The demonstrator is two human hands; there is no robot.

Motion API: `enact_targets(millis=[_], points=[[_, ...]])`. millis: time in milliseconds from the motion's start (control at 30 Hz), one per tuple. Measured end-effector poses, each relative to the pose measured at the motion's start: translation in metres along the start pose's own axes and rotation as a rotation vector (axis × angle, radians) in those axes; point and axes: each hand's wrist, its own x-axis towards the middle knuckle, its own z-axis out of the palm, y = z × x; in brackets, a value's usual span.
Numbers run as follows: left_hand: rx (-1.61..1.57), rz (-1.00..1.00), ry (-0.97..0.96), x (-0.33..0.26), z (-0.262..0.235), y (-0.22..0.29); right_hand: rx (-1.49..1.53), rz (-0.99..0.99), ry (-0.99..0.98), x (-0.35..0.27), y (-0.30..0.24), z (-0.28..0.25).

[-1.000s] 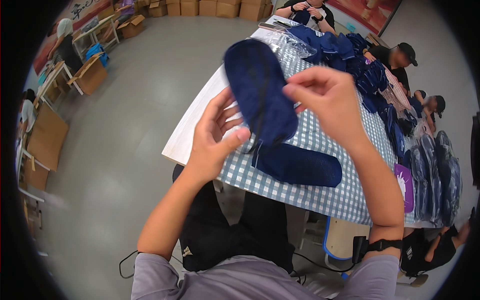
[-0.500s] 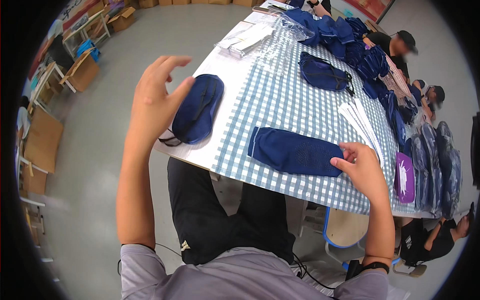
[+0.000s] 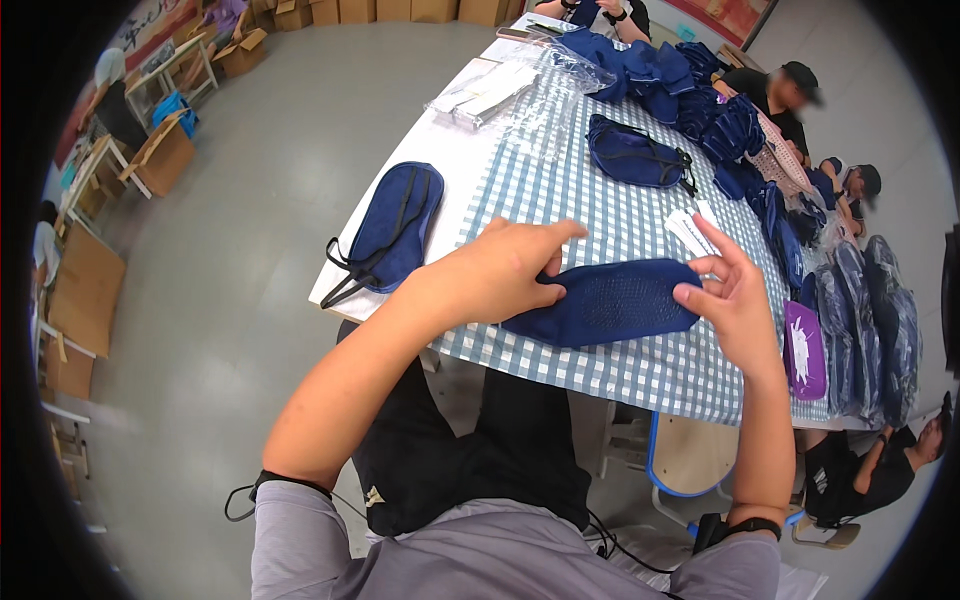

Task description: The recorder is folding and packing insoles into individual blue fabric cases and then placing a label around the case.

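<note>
Clearly, a navy dotted sock (image 3: 625, 302) is lying crosswise over the bench (image 3: 545, 185), between two hands.
The right hand (image 3: 740, 318) is pinching its right end between thumb and fingers; the left hand (image 3: 492, 272) is touching its left end, thumb and index spread wide, whether gripping I cannot tell.

No wording reads clearly. Dark brush-style characters mark the red wall banner (image 3: 150, 35), far beyond and left of the left grip (image 3: 500, 268); dark print, too small to read, runs on white strips (image 3: 688, 235) just beside the right grip (image 3: 735, 300).
</note>
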Motion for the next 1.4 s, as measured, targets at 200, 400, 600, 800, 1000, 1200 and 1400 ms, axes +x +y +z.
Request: enact_targets(millis=[200,400,600,800,1000,1200,1400], points=[[-0.507,-0.09,0.21,-0.022,-0.003,0.017,0.103,-0.163,0.003,0.04,-0.015,-0.017],[-0.859,-0.188,0.305,-0.044,0.028,0.041,-0.1,-0.285,-0.07,0.103,-0.016,-0.009],[0.134,-0.011,0.463,-0.066,0.046,0.053,-0.486,-0.245,-0.001,0.11,0.048,0.028],[0.141,0.207,0.262,-0.079,0.045,0.034,-0.464,-0.161,0.09,0.084,0.053,0.044],[0.122,0.263,0.329,-0.079,0.047,0.031,-0.335,-0.147,0.117,0.09,0.054,0.041],[0.1,0.296,0.411,-0.085,0.049,0.033,-0.136,-0.042,0.04,0.087,0.05,0.035],[0.147,0.335,0.433,-0.085,0.05,0.028,-0.247,-0.179,0.066,0.089,0.058,0.037]])
